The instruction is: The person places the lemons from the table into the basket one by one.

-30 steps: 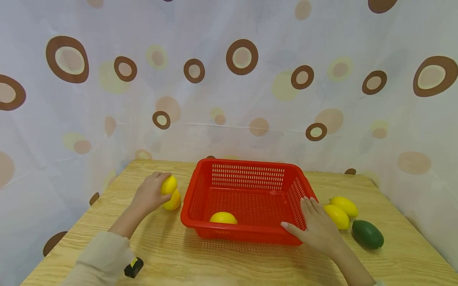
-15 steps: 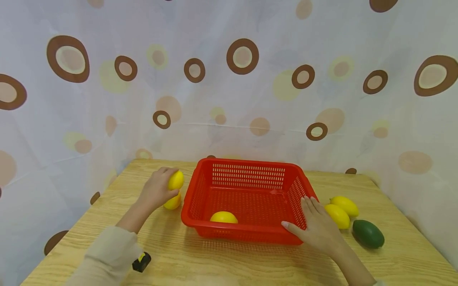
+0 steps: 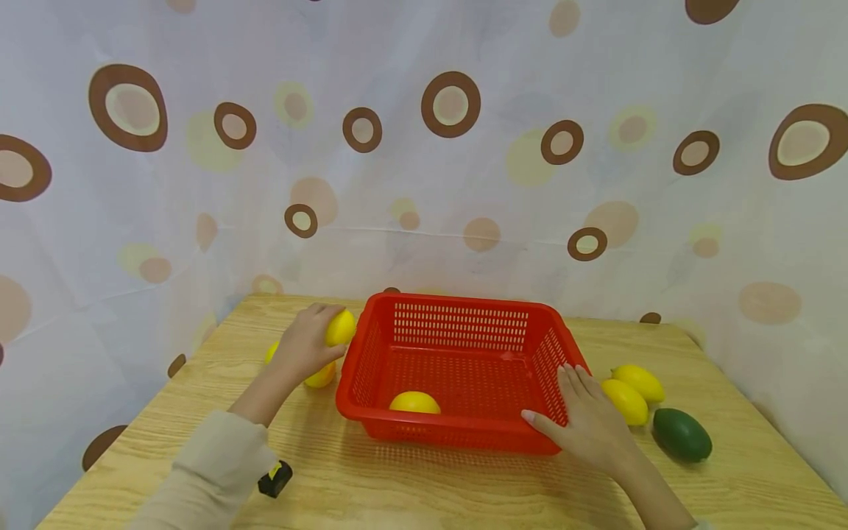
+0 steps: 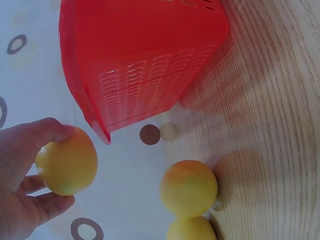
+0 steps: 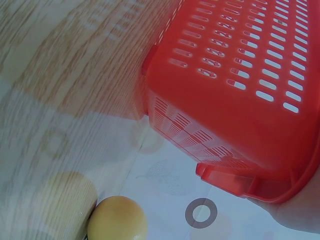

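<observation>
My left hand (image 3: 308, 342) grips a yellow lemon (image 3: 341, 328) just outside the upper left rim of a red plastic basket (image 3: 457, 422). In the left wrist view, thumb and fingers curl round that lemon, which is off the table. Below the left hand lie two more lemons (image 4: 189, 189), one partly behind the wrist in the head view. Another lemon (image 3: 414, 403) lies inside the basket near its front wall. My right hand (image 3: 592, 423) rests on the basket's front right corner, fingers straight along the rim and thumb over the front edge.
Right of the basket, two lemons (image 3: 637, 382) lie side by side near a dark green oval fruit (image 3: 682, 435). A small black object with a yellow mark (image 3: 274, 479) is by the left sleeve. A patterned curtain (image 3: 424, 169) hangs behind the wooden table (image 3: 397, 493).
My left hand has carried the lemon right, closer to the basket's left rim. A lemon behind that wrist has come into view. The right hand and basket stay put.
</observation>
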Action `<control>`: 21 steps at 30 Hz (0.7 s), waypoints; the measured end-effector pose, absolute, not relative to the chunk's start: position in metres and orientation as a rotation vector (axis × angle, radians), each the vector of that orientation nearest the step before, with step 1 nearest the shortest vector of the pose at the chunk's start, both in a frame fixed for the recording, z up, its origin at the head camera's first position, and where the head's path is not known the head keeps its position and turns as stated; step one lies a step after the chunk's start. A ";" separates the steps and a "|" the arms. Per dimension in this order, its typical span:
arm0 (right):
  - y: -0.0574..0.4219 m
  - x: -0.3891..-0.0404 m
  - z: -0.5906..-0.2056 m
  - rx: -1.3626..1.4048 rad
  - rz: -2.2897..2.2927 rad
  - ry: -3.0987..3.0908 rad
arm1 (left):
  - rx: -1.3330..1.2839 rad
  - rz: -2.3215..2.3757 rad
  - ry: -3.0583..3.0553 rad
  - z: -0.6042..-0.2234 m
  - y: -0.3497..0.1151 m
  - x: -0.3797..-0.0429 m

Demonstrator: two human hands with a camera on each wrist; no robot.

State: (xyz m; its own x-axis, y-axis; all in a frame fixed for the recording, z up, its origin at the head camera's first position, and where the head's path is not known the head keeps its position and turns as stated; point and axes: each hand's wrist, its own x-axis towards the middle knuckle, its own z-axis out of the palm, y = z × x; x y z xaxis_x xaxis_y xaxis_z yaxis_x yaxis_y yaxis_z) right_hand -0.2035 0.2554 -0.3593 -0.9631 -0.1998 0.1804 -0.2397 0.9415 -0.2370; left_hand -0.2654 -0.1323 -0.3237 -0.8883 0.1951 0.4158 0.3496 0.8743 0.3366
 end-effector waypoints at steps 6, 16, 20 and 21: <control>0.255 -0.204 -0.359 0.338 0.383 -2.940 | -0.408 -0.606 -2.696 -0.320 -0.123 -0.265; 0.256 -0.204 -0.361 0.336 0.373 -2.937 | -0.446 -0.651 -2.698 -0.319 -0.109 -0.265; 0.257 -0.205 -0.360 0.337 0.373 -2.937 | -0.457 -0.678 -2.705 -0.319 -0.103 -0.265; 0.257 -0.205 -0.360 0.338 0.373 -2.937 | -0.459 -0.686 -2.708 -0.319 -0.102 -0.264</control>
